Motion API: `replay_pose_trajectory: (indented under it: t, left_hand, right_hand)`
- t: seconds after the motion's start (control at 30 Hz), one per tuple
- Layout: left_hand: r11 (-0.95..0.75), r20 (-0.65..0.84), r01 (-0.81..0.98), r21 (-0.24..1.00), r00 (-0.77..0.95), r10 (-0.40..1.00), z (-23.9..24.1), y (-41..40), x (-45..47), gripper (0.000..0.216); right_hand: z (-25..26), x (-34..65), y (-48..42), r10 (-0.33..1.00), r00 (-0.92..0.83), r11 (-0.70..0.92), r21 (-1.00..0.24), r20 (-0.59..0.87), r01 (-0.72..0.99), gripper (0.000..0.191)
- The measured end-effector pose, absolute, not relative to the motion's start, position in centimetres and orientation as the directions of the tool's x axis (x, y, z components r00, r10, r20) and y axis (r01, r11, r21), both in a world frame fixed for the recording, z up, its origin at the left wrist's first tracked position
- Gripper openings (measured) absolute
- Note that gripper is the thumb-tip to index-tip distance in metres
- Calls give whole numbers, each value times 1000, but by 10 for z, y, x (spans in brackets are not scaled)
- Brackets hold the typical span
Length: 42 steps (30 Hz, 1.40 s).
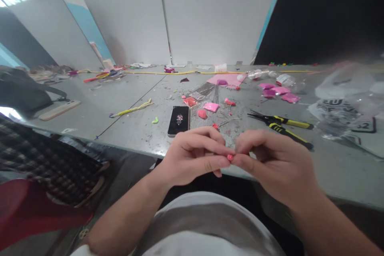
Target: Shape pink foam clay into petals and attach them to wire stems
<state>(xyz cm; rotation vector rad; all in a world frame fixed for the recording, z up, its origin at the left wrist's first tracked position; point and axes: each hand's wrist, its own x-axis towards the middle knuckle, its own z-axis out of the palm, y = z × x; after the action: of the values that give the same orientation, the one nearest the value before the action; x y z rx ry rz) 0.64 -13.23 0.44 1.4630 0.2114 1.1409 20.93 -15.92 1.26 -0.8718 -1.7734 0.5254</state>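
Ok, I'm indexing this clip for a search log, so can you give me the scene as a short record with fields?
left hand: fingertip grip on a small pink-red lump
right hand: pinches the same lump from the other side
surface: grey worktable, hands above its near edge
behind hands: black smartphone lying flat, screen lit
right side: black pliers with yellow-and-black handles
further back: flat pink plastic packet; bundle of thin metal wires

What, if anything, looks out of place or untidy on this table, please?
Pink scraps lie strewn over the table beside the phone, while the left hand and right hand pinch one pink bit. Nothing looks damaged.
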Motion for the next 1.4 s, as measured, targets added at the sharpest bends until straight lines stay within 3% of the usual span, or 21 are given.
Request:
replay_pose_trajectory:
  t: [0.17,0.4,0.53,0.73,1.03,1.13,1.23,1.4]
  left_hand:
    - [-369,631,-526,766,512,583,15,-60,18,8]
    - [-345,508,-403,848,428,748,-2,0,31,28]
    - [-276,471,-434,857,447,760,-11,-2,30,29]
    - [-214,415,-422,881,474,776,-16,-2,20,32]
    - [-187,397,-408,893,522,755,-20,-3,21,32]
    - [-188,391,-395,899,534,750,-23,-1,20,32]
    - [-235,395,-338,911,561,727,-25,2,19,33]
    - [-510,402,-97,855,745,533,-23,1,21,25]
  right_hand:
    - [38,215,-94,776,-205,630,-725,596,279,40]
    - [28,224,-24,785,-140,602,-692,603,399,50]
    - [16,222,-25,776,-128,597,-651,618,469,53]
    - [7,224,-34,793,-146,594,-696,592,403,34]
    - [3,225,-35,850,-44,521,-827,525,212,24]
    - [2,224,-34,848,-27,514,-808,530,288,33]
    - [1,227,-33,828,-15,511,-743,561,431,25]
    - [3,242,-26,818,75,406,-663,571,629,32]
